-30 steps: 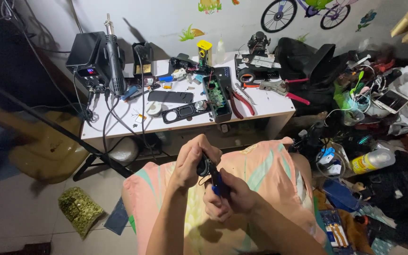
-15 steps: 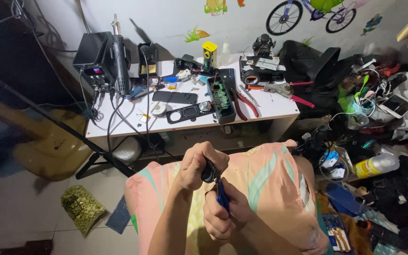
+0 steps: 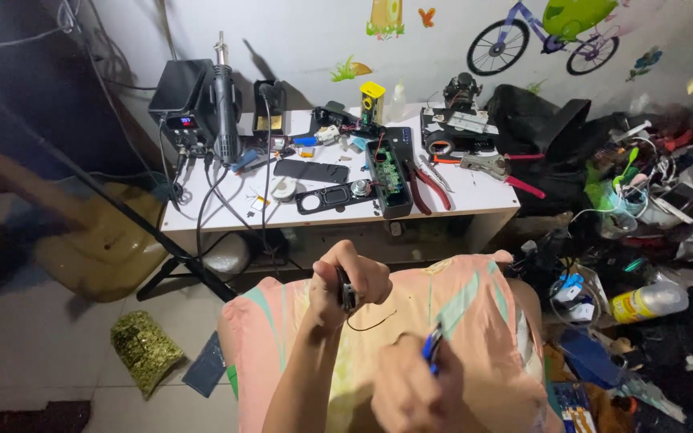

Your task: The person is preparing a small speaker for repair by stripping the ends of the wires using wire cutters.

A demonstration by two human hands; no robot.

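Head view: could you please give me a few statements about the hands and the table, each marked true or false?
1. The left hand holds a small dark part with a thin wire hanging from it. True.
2. The right hand is empty. False: its grip is closed on a blue-handled tool.
3. Red-handled pliers lie on the white table. True.
4. Both hands rest on the table. False: they are over the person's lap, apart from it.
5. A black soldering station stands at the table's left end. True.
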